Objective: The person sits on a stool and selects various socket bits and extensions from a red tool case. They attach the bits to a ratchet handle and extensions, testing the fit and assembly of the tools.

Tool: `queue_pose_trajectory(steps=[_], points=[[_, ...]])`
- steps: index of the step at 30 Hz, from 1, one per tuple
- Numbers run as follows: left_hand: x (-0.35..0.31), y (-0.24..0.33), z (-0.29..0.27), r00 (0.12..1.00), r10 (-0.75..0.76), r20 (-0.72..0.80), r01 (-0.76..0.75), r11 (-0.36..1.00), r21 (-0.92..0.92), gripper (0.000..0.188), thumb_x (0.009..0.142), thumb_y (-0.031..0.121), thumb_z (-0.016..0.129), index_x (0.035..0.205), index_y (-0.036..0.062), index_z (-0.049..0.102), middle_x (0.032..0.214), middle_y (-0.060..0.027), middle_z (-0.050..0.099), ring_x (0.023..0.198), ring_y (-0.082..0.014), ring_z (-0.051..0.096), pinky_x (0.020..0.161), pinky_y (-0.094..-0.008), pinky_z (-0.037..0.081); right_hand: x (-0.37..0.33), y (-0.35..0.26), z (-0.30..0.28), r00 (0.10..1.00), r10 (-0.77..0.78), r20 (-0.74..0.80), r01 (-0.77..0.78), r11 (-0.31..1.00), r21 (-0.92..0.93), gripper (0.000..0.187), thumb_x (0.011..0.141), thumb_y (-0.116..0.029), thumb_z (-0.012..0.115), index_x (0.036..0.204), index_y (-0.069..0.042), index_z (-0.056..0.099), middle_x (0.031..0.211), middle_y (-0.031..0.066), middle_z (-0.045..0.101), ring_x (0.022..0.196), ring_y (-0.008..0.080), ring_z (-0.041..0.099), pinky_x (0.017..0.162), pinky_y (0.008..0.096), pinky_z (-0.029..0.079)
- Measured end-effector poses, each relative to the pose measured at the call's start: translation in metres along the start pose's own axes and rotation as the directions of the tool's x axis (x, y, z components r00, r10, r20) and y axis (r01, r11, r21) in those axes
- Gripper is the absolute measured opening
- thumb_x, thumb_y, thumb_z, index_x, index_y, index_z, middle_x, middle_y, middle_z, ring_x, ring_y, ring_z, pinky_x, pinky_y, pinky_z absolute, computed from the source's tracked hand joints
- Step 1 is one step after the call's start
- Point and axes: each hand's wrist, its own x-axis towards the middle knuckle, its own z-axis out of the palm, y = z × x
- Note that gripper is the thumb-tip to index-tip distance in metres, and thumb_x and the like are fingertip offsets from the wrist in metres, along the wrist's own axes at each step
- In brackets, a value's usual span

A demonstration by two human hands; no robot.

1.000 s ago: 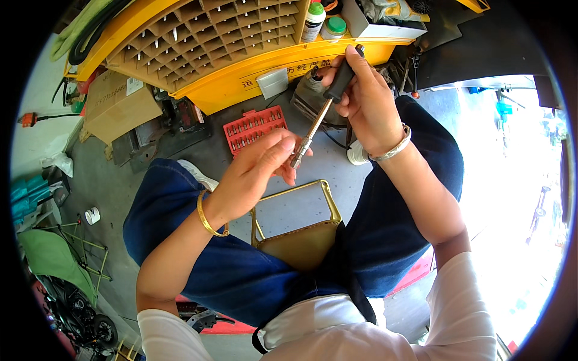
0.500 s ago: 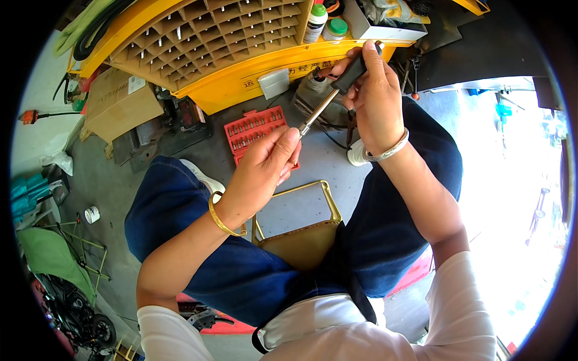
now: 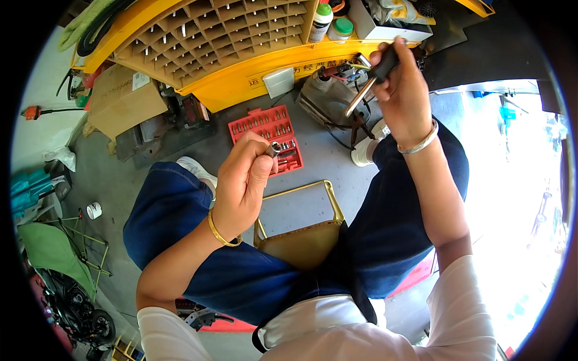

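Observation:
My left hand (image 3: 238, 189) is closed on a short metal socket (image 3: 275, 148), its hollow end facing up. A black-handled driver (image 3: 386, 65) with a shiny metal shaft is gripped in my right hand (image 3: 410, 102), the shaft slanting down and left. The shaft tip and the socket are well apart. A small chrome cylinder (image 3: 362, 59) shows beside my right fingers; I cannot tell whether they hold it. Below and beyond my left hand, an open red case (image 3: 257, 113) with rows of metal bits and sockets lies on the floor, partly covered by that hand.
A yellow bench (image 3: 226, 90) carries a divided cardboard tray (image 3: 211, 42) and a green-lidded jar (image 3: 341, 27). A cardboard box (image 3: 123, 102) stands at the left. Between my legs is a gold-framed stool (image 3: 301, 243). A white cup (image 3: 94, 210) lies farther left.
My hands have moved apart: the left went left and down with the socket, the right went right with the driver. The shaft tip no longer meets my left fingers.

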Motion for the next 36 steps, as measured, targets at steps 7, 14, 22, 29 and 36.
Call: queue_pose_trajectory(steps=[7,14,22,29,36], points=[[0.019,0.017,-0.015,0.909,0.415,0.046,-0.394,0.817,0.421,0.023,0.088,0.020,0.057,0.082,-0.0013,0.054,0.080,-0.0104,0.049,0.069,-0.0213,0.049,0.058,-0.0276,0.042,-0.035,0.008,0.034,0.919,0.219,0.328,-0.121,0.948,-0.293,0.027,0.090,-0.032,0.054,0.081,-0.006,0.054,0.063,0.0021,0.058,0.042,0.0022,0.037,0.034,0.0176,0.025],[0.032,0.021,-0.028,0.777,0.610,0.158,-0.570,0.574,0.588,0.026,0.073,0.020,0.071,0.085,0.0008,0.058,0.081,-0.0087,0.053,0.065,-0.0214,0.053,0.052,-0.0303,0.044,-0.060,0.011,0.049,0.720,0.176,0.671,0.102,0.930,-0.353,0.031,0.075,-0.007,0.074,0.098,-0.002,0.053,0.073,-0.0003,0.056,0.065,0.0034,0.053,0.056,0.0196,0.043],[0.037,0.022,-0.028,0.735,0.647,0.204,-0.599,0.476,0.644,0.033,0.064,0.017,0.077,0.088,0.0020,0.059,0.084,-0.0101,0.054,0.065,-0.0224,0.055,0.052,-0.0300,0.046,-0.066,0.016,0.048,0.713,-0.033,0.701,0.515,0.703,-0.490,0.040,0.065,-0.013,0.078,0.096,-0.002,0.056,0.061,0.0004,0.056,0.052,0.0041,0.049,0.051,0.0191,0.041],[0.036,0.018,-0.022,0.767,0.632,0.110,-0.535,0.535,0.654,0.032,0.066,0.015,0.077,0.090,0.0018,0.060,0.085,-0.0101,0.054,0.068,-0.0234,0.056,0.054,-0.0300,0.047,-0.069,0.017,0.047,0.699,-0.173,0.694,0.587,0.692,-0.420,0.027,0.068,-0.005,0.076,0.088,-0.002,0.057,0.054,-0.0022,0.053,0.048,0.0028,0.049,0.047,0.0179,0.037],[0.038,0.017,-0.011,0.816,0.575,0.065,-0.511,0.663,0.547,0.024,0.075,0.016,0.070,0.091,0.0013,0.061,0.086,-0.0110,0.053,0.072,-0.0241,0.056,0.057,-0.0303,0.046,-0.071,0.016,0.048,0.678,-0.278,0.681,0.649,0.661,-0.377,0.022,0.069,-0.002,0.074,0.085,-0.002,0.058,0.053,-0.0027,0.053,0.047,0.0018,0.048,0.046,0.0173,0.036]])
